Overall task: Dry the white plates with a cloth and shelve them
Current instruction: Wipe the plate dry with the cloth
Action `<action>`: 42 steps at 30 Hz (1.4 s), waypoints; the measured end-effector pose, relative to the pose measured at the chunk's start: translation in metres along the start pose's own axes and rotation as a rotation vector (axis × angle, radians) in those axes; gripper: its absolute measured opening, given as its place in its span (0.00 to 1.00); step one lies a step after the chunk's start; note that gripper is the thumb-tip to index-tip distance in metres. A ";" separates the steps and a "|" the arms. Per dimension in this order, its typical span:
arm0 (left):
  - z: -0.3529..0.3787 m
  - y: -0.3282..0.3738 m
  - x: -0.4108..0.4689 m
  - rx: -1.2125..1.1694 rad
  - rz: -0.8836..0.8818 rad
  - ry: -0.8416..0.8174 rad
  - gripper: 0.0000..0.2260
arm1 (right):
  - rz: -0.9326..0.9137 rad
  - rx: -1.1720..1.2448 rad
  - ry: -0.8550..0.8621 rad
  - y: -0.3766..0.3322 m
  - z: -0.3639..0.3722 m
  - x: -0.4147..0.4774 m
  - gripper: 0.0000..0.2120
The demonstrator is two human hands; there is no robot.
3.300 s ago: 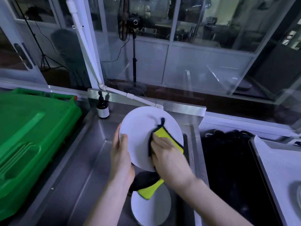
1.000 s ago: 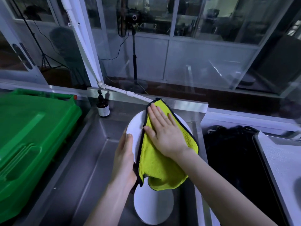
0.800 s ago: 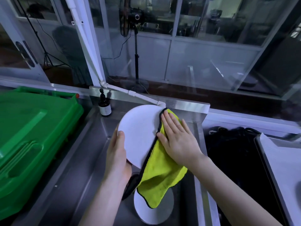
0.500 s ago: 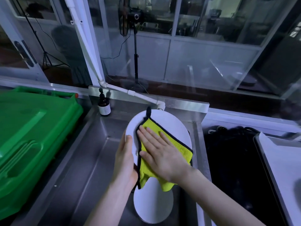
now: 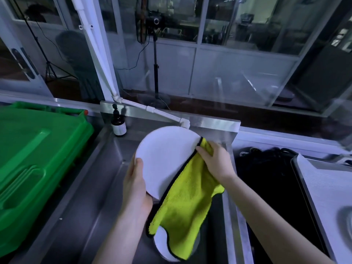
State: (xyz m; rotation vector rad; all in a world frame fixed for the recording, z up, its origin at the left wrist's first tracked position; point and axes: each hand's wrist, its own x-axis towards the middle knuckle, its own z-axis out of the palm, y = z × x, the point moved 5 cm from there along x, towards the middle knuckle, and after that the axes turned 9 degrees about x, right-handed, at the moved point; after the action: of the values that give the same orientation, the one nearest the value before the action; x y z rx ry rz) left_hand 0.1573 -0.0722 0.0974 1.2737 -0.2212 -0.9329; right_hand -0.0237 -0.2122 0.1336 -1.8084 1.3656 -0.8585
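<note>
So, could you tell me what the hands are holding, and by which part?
The left hand grips the white plate at its lower-left rim, thumb on its face. The right hand holds the yellow cloth near its top corner.

We stood at a washing-up station, not a home kitchen. There was a deep stainless-steel sink with a white round plate at its bottom. A white plastic water pipe fed the sink, and a big green plastic bin stood beside it. Glazed partition walls lay beyond, with a black camera on a stand behind them.
</note>
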 end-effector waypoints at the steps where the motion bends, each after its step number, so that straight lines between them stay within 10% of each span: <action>1: 0.000 0.006 0.003 0.022 0.034 -0.003 0.13 | 0.046 0.093 0.046 0.008 0.002 -0.012 0.11; 7: 0.004 0.028 0.009 0.200 0.203 -0.070 0.15 | 0.235 0.368 0.144 0.024 0.021 -0.038 0.17; 22: 0.007 0.032 -0.009 0.397 0.253 -0.386 0.15 | -0.363 -0.146 -0.248 -0.070 0.003 0.016 0.15; 32: -0.008 0.031 0.005 0.343 0.146 -0.078 0.11 | 0.164 0.423 0.019 0.000 -0.008 -0.030 0.15; 42: 0.020 0.055 0.009 0.841 0.351 -0.651 0.13 | -0.283 -0.021 -0.509 -0.059 0.002 -0.007 0.21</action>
State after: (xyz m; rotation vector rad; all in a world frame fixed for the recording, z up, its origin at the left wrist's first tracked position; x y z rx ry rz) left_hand 0.1762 -0.0928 0.1498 1.5595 -1.4196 -0.9482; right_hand 0.0058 -0.1939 0.1815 -2.0833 0.8115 -0.4670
